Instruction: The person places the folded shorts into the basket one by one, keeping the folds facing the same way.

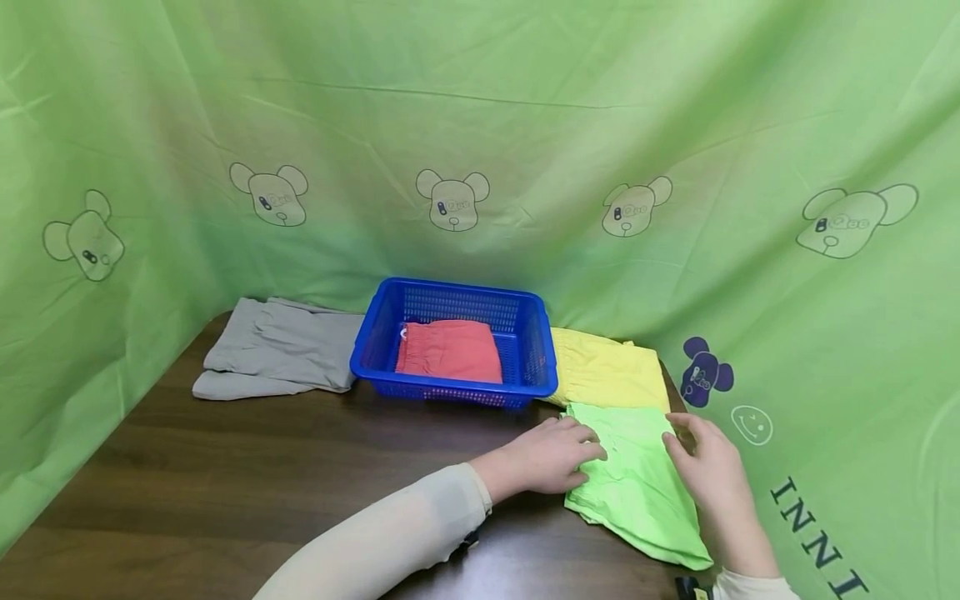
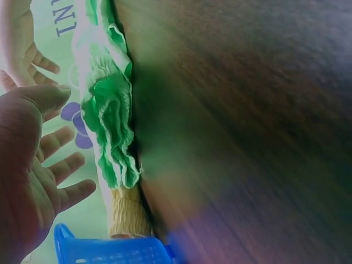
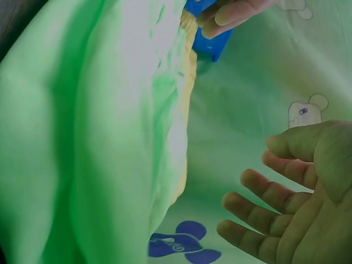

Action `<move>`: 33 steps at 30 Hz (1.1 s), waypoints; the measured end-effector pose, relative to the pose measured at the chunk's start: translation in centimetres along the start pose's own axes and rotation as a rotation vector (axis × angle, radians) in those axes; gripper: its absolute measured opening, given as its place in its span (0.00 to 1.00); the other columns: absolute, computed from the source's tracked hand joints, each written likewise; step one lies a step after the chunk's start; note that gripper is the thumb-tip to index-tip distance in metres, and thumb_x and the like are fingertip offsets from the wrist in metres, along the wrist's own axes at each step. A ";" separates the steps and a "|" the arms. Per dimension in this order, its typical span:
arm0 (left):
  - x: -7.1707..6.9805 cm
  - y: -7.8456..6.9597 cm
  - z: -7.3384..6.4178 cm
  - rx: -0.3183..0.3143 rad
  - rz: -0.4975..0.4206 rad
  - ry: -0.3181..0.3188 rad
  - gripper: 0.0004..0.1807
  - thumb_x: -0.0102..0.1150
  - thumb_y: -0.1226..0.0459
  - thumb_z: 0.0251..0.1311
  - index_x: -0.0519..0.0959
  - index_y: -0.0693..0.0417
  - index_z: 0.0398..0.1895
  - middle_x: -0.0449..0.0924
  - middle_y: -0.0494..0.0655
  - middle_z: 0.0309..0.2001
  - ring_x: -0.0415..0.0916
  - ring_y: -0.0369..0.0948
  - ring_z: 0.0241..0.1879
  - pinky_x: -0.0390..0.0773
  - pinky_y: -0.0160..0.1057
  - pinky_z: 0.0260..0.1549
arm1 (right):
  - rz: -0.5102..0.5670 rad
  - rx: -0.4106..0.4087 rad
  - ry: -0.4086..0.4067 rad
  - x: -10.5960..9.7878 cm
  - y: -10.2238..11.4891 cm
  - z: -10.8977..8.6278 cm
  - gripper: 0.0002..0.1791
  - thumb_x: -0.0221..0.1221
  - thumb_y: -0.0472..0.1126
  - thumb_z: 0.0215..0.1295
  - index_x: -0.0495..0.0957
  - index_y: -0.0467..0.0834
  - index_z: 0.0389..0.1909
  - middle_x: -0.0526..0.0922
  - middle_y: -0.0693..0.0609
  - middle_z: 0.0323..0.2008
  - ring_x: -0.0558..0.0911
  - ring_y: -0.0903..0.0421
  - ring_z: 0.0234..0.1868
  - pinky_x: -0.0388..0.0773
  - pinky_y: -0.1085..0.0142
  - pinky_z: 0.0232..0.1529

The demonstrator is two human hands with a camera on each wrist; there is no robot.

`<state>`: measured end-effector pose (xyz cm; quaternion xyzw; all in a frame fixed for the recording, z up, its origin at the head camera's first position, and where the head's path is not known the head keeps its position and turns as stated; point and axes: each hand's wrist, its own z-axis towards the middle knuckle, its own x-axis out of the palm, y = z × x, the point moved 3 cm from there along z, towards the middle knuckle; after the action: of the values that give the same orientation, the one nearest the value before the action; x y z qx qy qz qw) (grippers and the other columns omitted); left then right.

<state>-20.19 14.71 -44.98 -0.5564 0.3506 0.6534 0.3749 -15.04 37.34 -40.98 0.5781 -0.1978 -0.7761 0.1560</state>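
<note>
A bright green folded garment with a gathered waistband (image 1: 637, 492) lies at the table's right side, its upper edge over a yellow folded garment (image 1: 611, 367). My left hand (image 1: 551, 457) hovers at the green garment's left edge, fingers relaxed and holding nothing. Over its right edge is my right hand (image 1: 708, 467), fingers loosely spread; the right wrist view shows that palm (image 3: 308, 203) bare. In the left wrist view the green cloth's ruffled waistband (image 2: 113, 132) faces the blue basket (image 2: 115, 250).
The blue plastic basket (image 1: 453, 387) stands at the table's back, with a red folded garment (image 1: 450, 350) inside. Grey folded trousers (image 1: 285, 350) lie left of it. A green printed curtain (image 1: 480, 100) hangs behind and around the brown wooden table (image 1: 247, 475).
</note>
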 end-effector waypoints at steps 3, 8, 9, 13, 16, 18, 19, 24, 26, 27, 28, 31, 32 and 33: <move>0.3 -0.1 0.5 0.000 0.007 0.009 0.24 0.57 0.47 0.71 0.72 0.28 0.69 0.72 0.33 0.67 0.68 0.37 0.65 0.72 0.39 0.60 | -0.017 0.009 0.020 -0.1 -0.6 0.0 0.22 0.58 0.43 0.75 0.74 0.34 0.63 0.78 0.31 0.56 0.79 0.34 0.54 0.75 0.38 0.52; 0.8 -0.3 1.2 -0.001 0.019 0.030 0.23 0.57 0.47 0.71 0.73 0.28 0.68 0.72 0.32 0.66 0.68 0.37 0.64 0.72 0.40 0.61 | -0.040 0.047 0.105 0.1 -1.7 0.2 0.26 0.57 0.45 0.75 0.72 0.33 0.65 0.77 0.29 0.57 0.78 0.32 0.56 0.74 0.37 0.53; 0.8 -0.4 1.4 0.001 0.022 0.036 0.23 0.57 0.47 0.71 0.73 0.28 0.68 0.72 0.32 0.65 0.68 0.37 0.64 0.73 0.40 0.60 | -0.046 0.052 0.130 0.2 -1.9 0.2 0.26 0.57 0.45 0.75 0.71 0.33 0.66 0.77 0.29 0.58 0.78 0.31 0.56 0.74 0.37 0.54; 1.1 -0.7 1.8 0.009 0.038 0.060 0.21 0.58 0.48 0.71 0.75 0.28 0.66 0.74 0.31 0.62 0.69 0.37 0.63 0.73 0.38 0.58 | -0.071 0.033 0.215 0.8 -2.7 0.2 0.26 0.59 0.43 0.73 0.72 0.33 0.65 0.76 0.28 0.61 0.77 0.29 0.57 0.73 0.35 0.55; 1.2 -0.8 2.0 0.018 0.067 0.070 0.18 0.58 0.48 0.70 0.77 0.28 0.62 0.76 0.31 0.60 0.70 0.36 0.60 0.73 0.36 0.57 | -0.083 0.006 0.255 1.4 -3.1 0.1 0.24 0.62 0.41 0.69 0.75 0.33 0.62 0.79 0.30 0.59 0.78 0.30 0.56 0.74 0.36 0.54; 1.3 -0.9 2.1 0.026 0.085 0.081 0.16 0.59 0.48 0.70 0.79 0.29 0.59 0.77 0.31 0.58 0.70 0.36 0.59 0.74 0.34 0.55 | -0.091 -0.008 0.279 1.7 -3.3 0.1 0.23 0.64 0.40 0.67 0.77 0.33 0.59 0.80 0.31 0.56 0.79 0.31 0.55 0.75 0.37 0.54; 1.4 -1.0 2.1 0.030 0.091 0.088 0.16 0.59 0.48 0.70 0.79 0.29 0.58 0.77 0.31 0.57 0.70 0.36 0.58 0.74 0.34 0.55 | -0.095 -0.017 0.291 1.9 -3.3 0.1 0.22 0.65 0.40 0.65 0.79 0.34 0.58 0.81 0.31 0.55 0.79 0.30 0.55 0.75 0.37 0.54; 1.7 -1.1 2.2 0.050 0.101 0.104 0.15 0.59 0.46 0.70 0.79 0.30 0.57 0.77 0.31 0.54 0.70 0.36 0.55 0.75 0.32 0.50 | -0.109 -0.056 0.328 2.7 -3.7 -0.1 0.18 0.68 0.37 0.59 0.83 0.35 0.50 0.81 0.31 0.53 0.78 0.29 0.56 0.73 0.36 0.56; 1.7 -1.1 2.2 0.054 0.108 0.097 0.15 0.60 0.45 0.69 0.80 0.30 0.55 0.77 0.31 0.53 0.70 0.35 0.54 0.75 0.31 0.49 | -0.104 -0.067 0.331 2.9 -3.9 -0.1 0.17 0.69 0.36 0.58 0.83 0.36 0.48 0.81 0.32 0.52 0.78 0.29 0.56 0.73 0.36 0.57; 1.7 -1.1 2.2 0.056 0.112 0.095 0.14 0.61 0.45 0.68 0.80 0.30 0.55 0.77 0.31 0.53 0.69 0.35 0.53 0.75 0.31 0.48 | -0.104 -0.072 0.331 3.0 -3.9 -0.1 0.17 0.70 0.36 0.57 0.83 0.36 0.47 0.82 0.33 0.51 0.78 0.30 0.56 0.73 0.36 0.57; 1.7 -1.0 2.2 0.058 0.117 0.093 0.14 0.61 0.45 0.68 0.80 0.30 0.54 0.77 0.31 0.52 0.69 0.35 0.53 0.75 0.31 0.48 | -0.103 -0.077 0.331 3.1 -4.0 -0.1 0.17 0.70 0.35 0.56 0.84 0.36 0.47 0.82 0.34 0.51 0.78 0.30 0.56 0.73 0.36 0.57; 1.8 -0.9 2.2 0.066 0.131 0.096 0.14 0.61 0.44 0.67 0.80 0.29 0.53 0.76 0.31 0.52 0.69 0.35 0.52 0.74 0.30 0.48 | -0.120 -0.081 0.336 3.2 -4.0 0.0 0.17 0.71 0.36 0.55 0.84 0.37 0.46 0.81 0.36 0.51 0.78 0.31 0.55 0.72 0.36 0.57; 1.8 -0.9 2.2 0.069 0.137 0.098 0.14 0.61 0.44 0.67 0.80 0.29 0.53 0.76 0.31 0.52 0.68 0.36 0.52 0.74 0.30 0.48 | -0.129 -0.083 0.339 3.3 -4.0 0.0 0.17 0.72 0.36 0.54 0.84 0.38 0.46 0.81 0.36 0.51 0.79 0.31 0.55 0.72 0.36 0.57; 1.8 -0.9 2.3 0.072 0.140 0.101 0.14 0.61 0.44 0.67 0.80 0.29 0.54 0.76 0.31 0.52 0.68 0.36 0.52 0.74 0.30 0.48 | -0.141 -0.086 0.341 3.4 -3.9 0.1 0.17 0.72 0.36 0.54 0.84 0.38 0.46 0.81 0.37 0.51 0.79 0.31 0.55 0.73 0.36 0.57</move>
<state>-20.62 17.30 -46.49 -0.5490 0.4304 0.6359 0.3301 -16.09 39.20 -45.69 0.7065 -0.0941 -0.6837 0.1569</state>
